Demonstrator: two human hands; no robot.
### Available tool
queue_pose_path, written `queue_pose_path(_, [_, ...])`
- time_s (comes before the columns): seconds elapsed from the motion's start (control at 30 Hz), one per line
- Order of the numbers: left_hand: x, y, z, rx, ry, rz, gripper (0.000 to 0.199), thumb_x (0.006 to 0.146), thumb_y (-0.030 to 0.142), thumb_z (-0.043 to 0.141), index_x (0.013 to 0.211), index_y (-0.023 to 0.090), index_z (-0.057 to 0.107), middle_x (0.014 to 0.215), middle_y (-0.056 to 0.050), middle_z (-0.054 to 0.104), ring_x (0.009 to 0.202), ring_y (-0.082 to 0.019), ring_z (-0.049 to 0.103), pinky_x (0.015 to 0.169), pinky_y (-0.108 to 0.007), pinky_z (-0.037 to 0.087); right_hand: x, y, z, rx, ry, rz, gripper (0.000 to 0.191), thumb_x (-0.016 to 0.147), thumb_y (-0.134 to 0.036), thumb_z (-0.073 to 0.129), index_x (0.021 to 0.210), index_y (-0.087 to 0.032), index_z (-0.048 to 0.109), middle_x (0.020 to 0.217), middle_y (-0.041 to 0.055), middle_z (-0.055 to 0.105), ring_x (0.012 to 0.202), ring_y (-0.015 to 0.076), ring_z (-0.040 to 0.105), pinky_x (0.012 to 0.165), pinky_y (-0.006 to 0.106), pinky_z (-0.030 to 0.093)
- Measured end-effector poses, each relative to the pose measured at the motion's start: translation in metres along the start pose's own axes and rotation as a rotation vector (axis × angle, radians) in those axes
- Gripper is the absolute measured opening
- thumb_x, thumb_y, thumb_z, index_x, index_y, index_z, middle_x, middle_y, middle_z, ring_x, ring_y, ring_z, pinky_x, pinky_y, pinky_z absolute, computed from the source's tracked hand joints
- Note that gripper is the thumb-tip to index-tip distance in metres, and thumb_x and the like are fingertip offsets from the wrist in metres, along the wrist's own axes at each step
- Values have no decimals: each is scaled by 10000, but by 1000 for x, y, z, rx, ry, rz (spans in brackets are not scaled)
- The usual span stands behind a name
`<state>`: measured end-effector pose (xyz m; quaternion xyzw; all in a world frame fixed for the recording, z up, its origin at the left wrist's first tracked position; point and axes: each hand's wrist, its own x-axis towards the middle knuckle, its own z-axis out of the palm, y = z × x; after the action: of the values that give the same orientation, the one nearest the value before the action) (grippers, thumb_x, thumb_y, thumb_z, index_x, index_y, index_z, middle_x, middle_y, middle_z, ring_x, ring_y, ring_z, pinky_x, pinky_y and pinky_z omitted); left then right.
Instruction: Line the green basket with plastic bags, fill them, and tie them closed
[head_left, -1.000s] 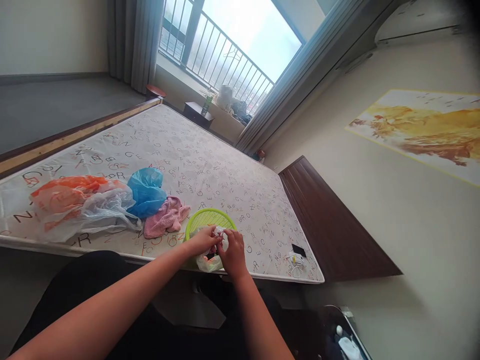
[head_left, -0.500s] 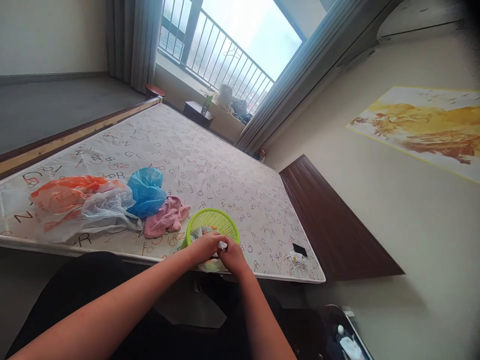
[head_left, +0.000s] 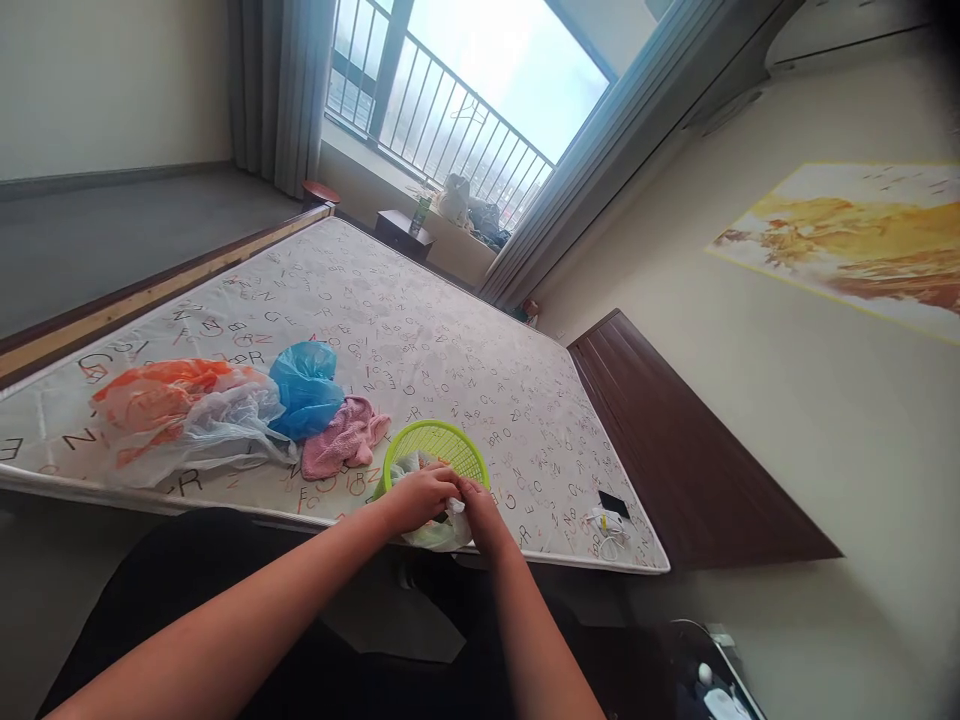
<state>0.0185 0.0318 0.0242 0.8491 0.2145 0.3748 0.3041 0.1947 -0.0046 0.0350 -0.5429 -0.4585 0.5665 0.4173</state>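
A bright green mesh basket (head_left: 436,436) stands at the mattress's near edge, with a pale plastic bag (head_left: 439,537) in it that bulges over the near side. Over the basket, my left hand (head_left: 426,497) is closed, its fingers gripping part of the bag. My right hand (head_left: 480,508) touches it from the right, fingers also closed on the bag's whitish, bunched part. What lies deeper in the basket is mostly hidden by my hands. Left of the basket a pink cloth (head_left: 345,440) lies crumpled.
On the patterned mattress (head_left: 450,350) lie a blue plastic bag (head_left: 306,388), an orange bag (head_left: 161,395) and a clear white bag (head_left: 236,418). A black phone (head_left: 614,503) and white cables (head_left: 609,525) are at the right corner. Dark headboard (head_left: 682,460) beyond.
The whole view has shifted slightly. My hands have moved a little at the bag, and more of its pale plastic shows between and below them.
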Motion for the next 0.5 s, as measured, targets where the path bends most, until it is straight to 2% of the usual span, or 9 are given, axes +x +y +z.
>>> queue_pose_path(0.13, [-1,-4,3,87,12,44,390,764,-44,550,974,205,764,1165,-69,729,1129,-274,619,1015,-406,493,1,-3,3,119,6,22,353,816,-514,764,996,-211,786,985,48,770,861,193,674,793,305,516])
queue_pose_path(0.27, [-3,-2,5,131,-2,85,335,777,-33,596,932,207,770,1253,-60,714,1194,-284,608,1055,-424,497,-3,-9,3,256,-17,57,369,759,-491,829,1001,-219,772,943,31,764,789,175,667,732,290,511])
queue_pose_path(0.4, [-6,-4,11,185,-6,85,289,782,-9,619,925,189,774,1382,-94,660,1272,-321,581,1100,-487,467,-9,-5,-3,228,-90,144,385,688,-474,894,930,-203,764,845,18,757,712,169,654,691,285,487])
queue_pose_path(0.5, [-7,-6,14,165,-26,88,307,778,-11,595,920,194,775,1384,-78,663,1286,-305,580,1108,-464,453,-9,2,-7,163,-72,150,345,704,-490,883,823,-195,751,760,2,735,662,155,623,656,271,455])
